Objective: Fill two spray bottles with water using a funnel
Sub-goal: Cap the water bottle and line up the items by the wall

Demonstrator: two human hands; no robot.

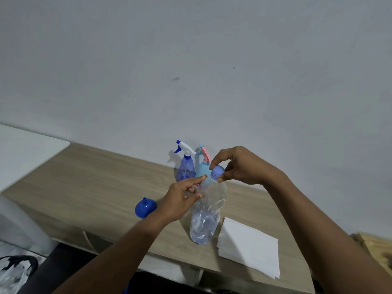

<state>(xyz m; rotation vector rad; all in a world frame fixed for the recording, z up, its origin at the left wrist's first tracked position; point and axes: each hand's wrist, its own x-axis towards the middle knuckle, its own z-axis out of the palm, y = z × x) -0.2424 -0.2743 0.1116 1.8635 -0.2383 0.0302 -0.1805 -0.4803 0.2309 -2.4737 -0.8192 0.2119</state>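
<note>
A clear plastic water bottle (pixel 206 217) stands near the table's front, partly full of water. My left hand (pixel 182 200) grips its upper body, with the forefinger reaching toward the neck. Pinching the bottle's blue cap (pixel 217 172) from above are the fingers of my right hand (pixel 239 166). Behind, against the wall, stand two spray bottles: a translucent blue one with a white trigger head (pixel 186 166) and a light blue one with a pink trigger (pixel 203 166), partly hidden by my hands. A blue funnel (pixel 144 207) lies on its side left of my left hand.
A stack of white paper towels (pixel 249 247) lies to the right of the water bottle on the wooden table (pixel 95 183). A white surface (pixel 25 149) adjoins the table at the left. A plastic bag (pixel 14 272) is on the floor at lower left.
</note>
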